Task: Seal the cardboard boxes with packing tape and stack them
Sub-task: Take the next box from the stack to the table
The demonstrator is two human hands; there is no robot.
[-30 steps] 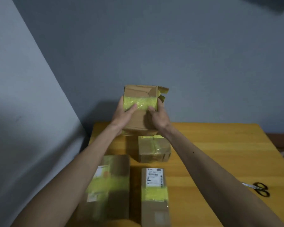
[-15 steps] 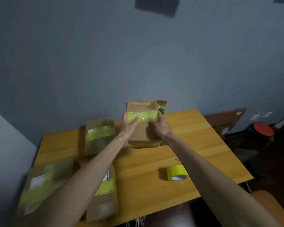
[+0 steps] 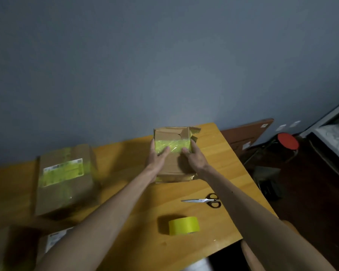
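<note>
Cardboard box [image 3: 173, 165] held in 2 hands near the desk's [image 3: 229, 173] far right corner.
The box stands upright with a torn top flap and a band of yellow tape across the face turned to the camera; its lower edge is at the desk top, though contact is unclear. The left hand [image 3: 157, 156] grips its left side and the right hand [image 3: 194, 157] its right side. Both thumbs press flat on the tape band while the fingers wrap round the sides, mostly hidden. Nearer the front edge lie scissors [image 3: 205, 200] and, closer still, a roll of yellow tape [image 3: 184, 225] on its side. A larger box [image 3: 65, 184] with a label and yellow tape sits toward the desk's left edge, well apart. 1 more labelled box [image 3: 54, 239] shows at the front left corner, partly behind the left forearm. A red stool [image 3: 288, 141] stands beyond the right edge.
</note>
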